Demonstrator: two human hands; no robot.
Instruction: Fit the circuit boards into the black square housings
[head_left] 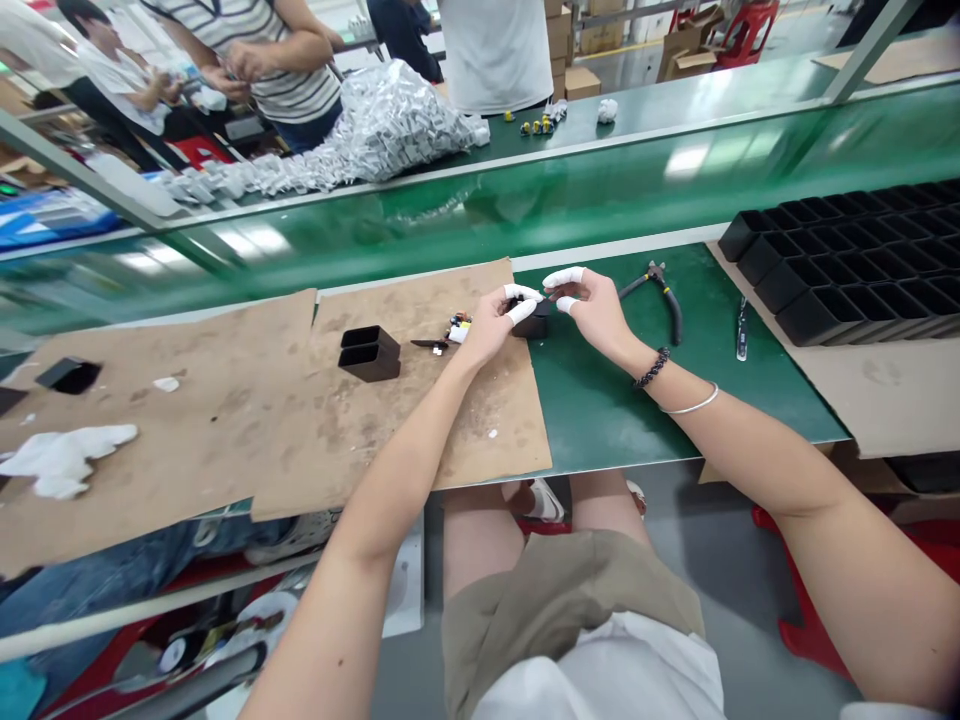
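Observation:
White finger covers sit on the thumb and a finger of both hands. My left hand [496,322] has these fingertips pinched together; whatever lies between them is too small to make out. Close beside it, my right hand [594,308] is partly curled, a gap showing between covered finger and thumb. Beneath the fingertips stands a black box [534,322], partly hidden by my left hand. Small white, yellow and orange parts [459,328] lie just left of that hand, near a dark thin blade-like piece [429,344]. Cutting pliers [667,300] rest open to the right of my right hand.
A pair of upright black cases [370,354] stands on the brown cardboard [405,420]. Rows of black cases [840,265] fill the right side, near a slim metal tool [742,330]. White cloth [67,460] lies left. Beyond the green belt [570,205], people stand by a silvery heap [397,120].

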